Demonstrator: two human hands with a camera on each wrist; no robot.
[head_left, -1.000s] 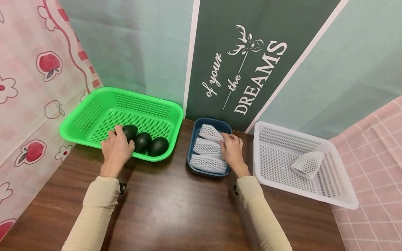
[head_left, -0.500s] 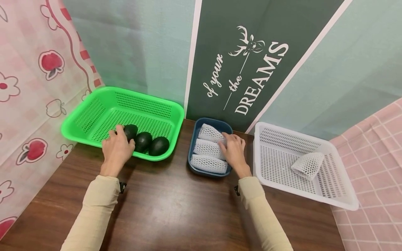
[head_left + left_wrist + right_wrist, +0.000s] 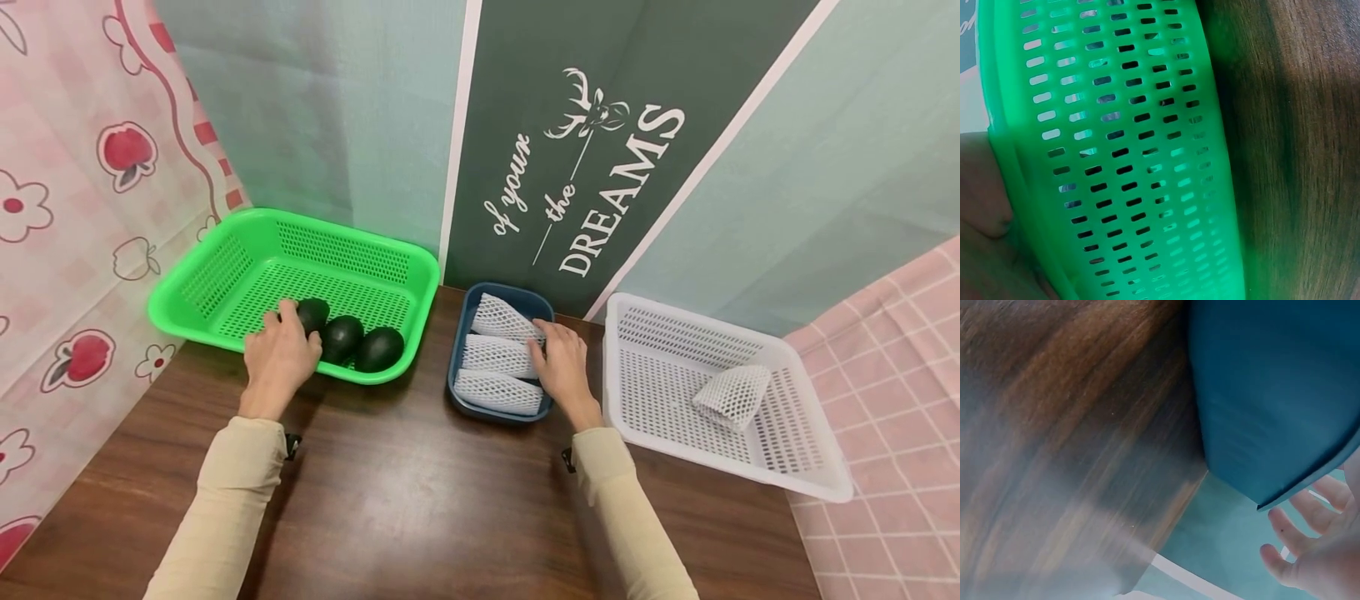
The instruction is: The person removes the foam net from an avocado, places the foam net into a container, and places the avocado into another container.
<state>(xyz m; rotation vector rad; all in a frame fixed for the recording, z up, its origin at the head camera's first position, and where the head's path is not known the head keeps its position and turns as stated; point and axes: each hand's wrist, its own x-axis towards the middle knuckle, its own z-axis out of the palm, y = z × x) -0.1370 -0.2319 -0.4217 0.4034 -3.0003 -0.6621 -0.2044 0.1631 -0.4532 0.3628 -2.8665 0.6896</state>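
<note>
Left fingers [image 3: 288,311] part-hidden, sleeves [image 3: 228,492] cropped

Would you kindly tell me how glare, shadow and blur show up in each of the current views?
Head view: pale glare on the brown table, picture otherwise fairly sharp. Left wrist view: a faint green tint on the table beside the green basket, with the left hand dim at the edge. Right wrist view: whitish haze toward lower left, a soft shadow near the blue bin.

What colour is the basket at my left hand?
The basket is bright green, clearest in the head view.
</note>
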